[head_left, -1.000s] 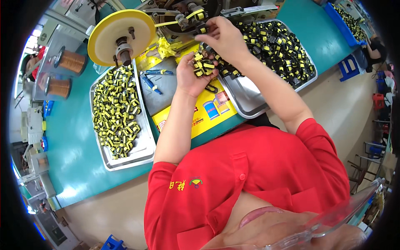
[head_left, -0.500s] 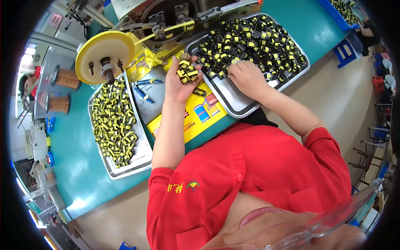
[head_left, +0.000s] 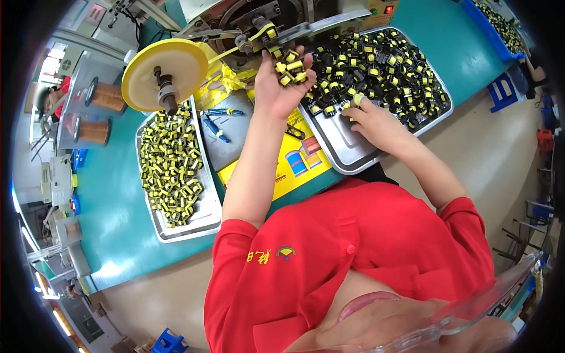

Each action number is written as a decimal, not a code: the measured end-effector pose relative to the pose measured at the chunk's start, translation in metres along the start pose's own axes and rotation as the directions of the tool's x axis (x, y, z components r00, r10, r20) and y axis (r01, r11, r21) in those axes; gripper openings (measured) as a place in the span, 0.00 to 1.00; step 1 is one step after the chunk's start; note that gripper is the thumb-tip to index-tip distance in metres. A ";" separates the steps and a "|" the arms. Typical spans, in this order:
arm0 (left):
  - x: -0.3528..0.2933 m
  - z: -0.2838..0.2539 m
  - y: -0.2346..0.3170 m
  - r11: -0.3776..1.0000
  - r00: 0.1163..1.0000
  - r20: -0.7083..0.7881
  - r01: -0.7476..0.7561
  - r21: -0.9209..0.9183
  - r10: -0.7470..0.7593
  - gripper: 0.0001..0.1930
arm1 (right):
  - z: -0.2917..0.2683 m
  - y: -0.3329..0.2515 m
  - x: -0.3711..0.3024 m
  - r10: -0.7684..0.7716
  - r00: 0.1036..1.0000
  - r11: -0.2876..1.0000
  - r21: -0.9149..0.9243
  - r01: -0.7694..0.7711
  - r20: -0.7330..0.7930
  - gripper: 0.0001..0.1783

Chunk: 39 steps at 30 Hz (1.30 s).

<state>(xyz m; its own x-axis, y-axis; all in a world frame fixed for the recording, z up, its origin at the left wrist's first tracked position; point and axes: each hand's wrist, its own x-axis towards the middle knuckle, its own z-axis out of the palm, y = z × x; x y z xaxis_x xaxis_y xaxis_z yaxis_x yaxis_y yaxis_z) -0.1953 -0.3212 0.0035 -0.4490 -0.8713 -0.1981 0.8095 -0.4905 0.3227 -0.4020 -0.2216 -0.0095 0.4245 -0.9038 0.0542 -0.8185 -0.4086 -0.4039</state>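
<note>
My left hand (head_left: 283,82) is raised palm up by the taping machine, its fingers cupped around several small transformers (head_left: 292,66) with black bodies and yellow tape. Over the near left part of the right metal tray (head_left: 348,160), my right hand (head_left: 376,120) reaches down with bent fingers. A yellowish band (head_left: 358,99) shows on one of its fingertips. Those fingertips are at the edge of a heap of black-and-yellow transformers (head_left: 382,70); what they pinch is too small to make out. The left metal tray (head_left: 207,219) holds more taped transformers (head_left: 170,170).
A large yellow tape roll (head_left: 147,73) feeds a strip into the machine (head_left: 259,32). Blue-handled cutters (head_left: 216,126) lie on a grey plate (head_left: 232,147) between the trays. Copper wire spools (head_left: 94,130) stand at left. A blue bin (head_left: 494,29) sits far right.
My left hand has moved up toward the machine with the transformers in its palm. My right hand has shifted slightly, its fingers less bunched. The whole view has moved a little.
</note>
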 end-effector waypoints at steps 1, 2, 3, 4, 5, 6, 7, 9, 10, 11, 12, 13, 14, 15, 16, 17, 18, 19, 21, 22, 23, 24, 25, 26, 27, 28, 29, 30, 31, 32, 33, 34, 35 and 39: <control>0.001 0.000 0.001 0.998 1.000 0.000 -0.031 -0.048 0.031 0.23 | 0.002 0.000 0.000 -0.002 1.000 1.000 -0.006 0.002 0.003 0.19; 0.000 -0.006 0.001 0.994 0.997 0.082 0.022 -0.105 -0.013 0.22 | 0.003 0.000 0.001 0.014 1.000 1.000 -0.028 -0.014 0.015 0.18; -0.002 -0.011 0.003 0.994 0.996 0.087 0.021 -0.109 -0.012 0.22 | 0.003 0.000 0.001 0.030 0.999 0.998 -0.050 -0.029 0.028 0.18; -0.006 -0.017 0.005 0.992 0.990 0.123 0.075 -0.099 -0.063 0.23 | 0.001 -0.001 0.001 0.029 0.999 0.998 -0.056 -0.027 0.029 0.18; -0.010 -0.020 0.007 0.988 0.980 0.159 0.132 -0.086 -0.117 0.23 | 0.000 -0.002 -0.001 0.037 0.999 0.999 -0.013 -0.037 0.019 0.17; -0.019 -0.017 0.006 0.987 0.984 0.106 0.147 -0.060 -0.140 0.23 | -0.001 -0.004 -0.001 0.044 0.999 0.999 0.031 -0.045 0.011 0.17; -0.023 -0.026 0.008 0.989 0.985 0.092 0.148 -0.008 -0.146 0.21 | -0.004 -0.009 0.005 0.045 0.999 0.999 0.028 -0.045 0.013 0.17; -0.033 -0.035 0.010 0.986 0.987 0.068 0.138 0.090 -0.144 0.20 | -0.011 -0.026 0.017 -0.097 0.993 0.912 0.393 0.117 -0.070 0.16; -0.036 -0.043 0.011 0.985 0.992 0.034 0.116 0.125 -0.121 0.20 | -0.011 -0.035 0.028 -0.033 0.995 0.917 0.393 0.069 -0.098 0.16; -0.040 -0.042 0.011 0.986 0.992 0.037 0.117 0.120 -0.122 0.20 | -0.013 -0.045 0.042 -0.058 0.964 0.881 0.440 0.172 -0.260 0.16; -0.043 -0.039 0.010 0.989 0.995 0.014 0.096 0.111 -0.098 0.20 | -0.014 -0.051 0.057 -0.051 0.934 0.878 0.429 0.211 -0.355 0.16; -0.043 -0.037 0.010 0.992 0.997 -0.008 0.075 0.103 -0.075 0.20 | -0.015 -0.055 0.071 -0.044 0.893 0.876 0.413 0.249 -0.447 0.16; -0.043 -0.043 0.011 0.989 0.996 -0.020 0.090 0.113 -0.089 0.20 | -0.012 -0.059 0.086 -0.009 0.875 0.871 0.426 0.244 -0.483 0.16; -0.042 -0.050 0.012 0.989 0.996 -0.013 0.091 0.116 -0.090 0.20 | -0.007 -0.062 0.099 0.027 0.852 0.866 0.438 0.241 -0.523 0.16; -0.040 -0.058 0.012 0.992 0.993 0.038 0.108 0.060 -0.111 0.20 | -0.003 -0.064 0.109 0.081 0.850 0.841 0.493 0.222 -0.521 0.16; -0.039 -0.059 0.012 0.991 0.987 0.087 0.131 0.004 -0.131 0.19 | 0.001 -0.066 0.117 0.083 0.846 0.843 0.489 0.222 -0.527 0.16; -0.039 -0.060 0.011 0.992 0.989 0.072 0.128 -0.013 -0.127 0.19 | 0.005 -0.068 0.124 0.144 0.821 0.829 0.520 0.205 -0.553 0.15; -0.039 -0.059 0.012 0.991 0.988 0.079 0.132 -0.009 -0.130 0.19 | 0.009 -0.070 0.131 0.203 0.792 0.813 0.550 0.192 -0.575 0.15; -0.042 -0.056 0.011 0.994 0.993 0.067 0.098 0.039 -0.101 0.18 | 0.015 -0.067 0.139 0.222 0.776 0.831 0.531 0.167 -0.591 0.16; -0.043 -0.055 0.010 0.993 0.990 0.081 0.116 0.022 -0.118 0.18 | 0.019 -0.065 0.140 0.260 0.755 0.833 0.536 0.140 -0.602 0.16; -0.042 -0.056 0.010 0.994 0.990 0.085 0.110 0.018 -0.111 0.18 | 0.022 -0.064 0.142 0.295 0.734 0.833 0.542 0.116 -0.612 0.17; -0.040 -0.058 0.011 0.993 0.988 0.103 0.115 0.024 -0.117 0.17 | 0.025 -0.065 0.143 0.317 0.716 0.815 0.565 0.129 -0.622 0.18; -0.039 -0.059 0.011 0.992 0.985 0.120 0.121 0.030 -0.123 0.17 | 0.025 -0.066 0.145 0.309 0.720 0.817 0.561 0.133 -0.622 0.18; -0.042 -0.055 0.011 0.993 0.991 0.074 0.111 0.043 -0.114 0.17 | 0.026 -0.066 0.146 0.290 0.697 0.834 0.530 0.151 -0.655 0.18; -0.042 -0.055 0.012 0.993 0.991 0.080 0.103 0.052 -0.107 0.17 | 0.026 -0.066 0.147 0.271 0.674 0.849 0.500 0.169 -0.688 0.18; -0.041 -0.057 0.011 0.994 0.990 0.096 0.100 0.048 -0.104 0.18 | 0.026 -0.067 0.147 0.288 0.677 0.832 0.527 0.173 -0.677 0.18; -0.040 -0.059 0.012 0.994 0.988 0.114 0.098 0.049 -0.103 0.19 | 0.027 -0.067 0.150 0.288 0.676 0.831 0.528 0.175 -0.678 0.18; -0.039 -0.060 0.011 0.994 0.988 0.113 0.100 0.052 -0.105 0.19 | 0.029 -0.065 0.152 0.290 0.669 0.832 0.526 0.177 -0.684 0.18; -0.038 -0.061 0.010 0.994 0.986 0.124 0.103 0.046 -0.108 0.20 | 0.029 -0.064 0.153 0.294 0.660 0.832 0.524 0.179 -0.692 0.18; -0.038 -0.061 0.009 0.993 0.984 0.132 0.112 0.040 -0.116 0.20 | 0.030 -0.064 0.152 0.290 0.657 0.827 0.528 0.195 -0.696 0.18; -0.037 -0.060 0.009 0.992 0.983 0.129 0.122 0.045 -0.127 0.20 | 0.028 -0.063 0.150 0.300 0.652 0.825 0.532 0.189 -0.697 0.18; -0.037 -0.058 0.008 0.992 0.984 0.131 0.118 0.039 -0.122 0.21 | 0.024 -0.060 0.148 0.284 0.685 0.831 0.529 0.173 -0.671 0.18; -0.038 -0.058 0.007 0.993 0.985 0.129 0.113 0.028 -0.115 0.22 | 0.018 -0.060 0.143 0.268 0.722 0.835 0.527 0.156 -0.638 0.18; -0.046 -0.059 0.015 0.996 0.990 0.107 0.090 0.004 -0.089 0.22 | -0.012 -0.039 0.100 0.066 0.904 0.836 0.518 0.182 -0.423 0.23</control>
<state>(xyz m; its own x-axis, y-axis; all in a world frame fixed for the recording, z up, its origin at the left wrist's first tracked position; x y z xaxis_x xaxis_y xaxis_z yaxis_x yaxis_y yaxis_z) -0.1402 -0.2871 -0.0376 -0.5577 -0.8205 -0.1255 0.7644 -0.5666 0.3076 -0.3322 -0.2977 0.0223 0.1659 -0.8974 0.4088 -0.4064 -0.4399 -0.8008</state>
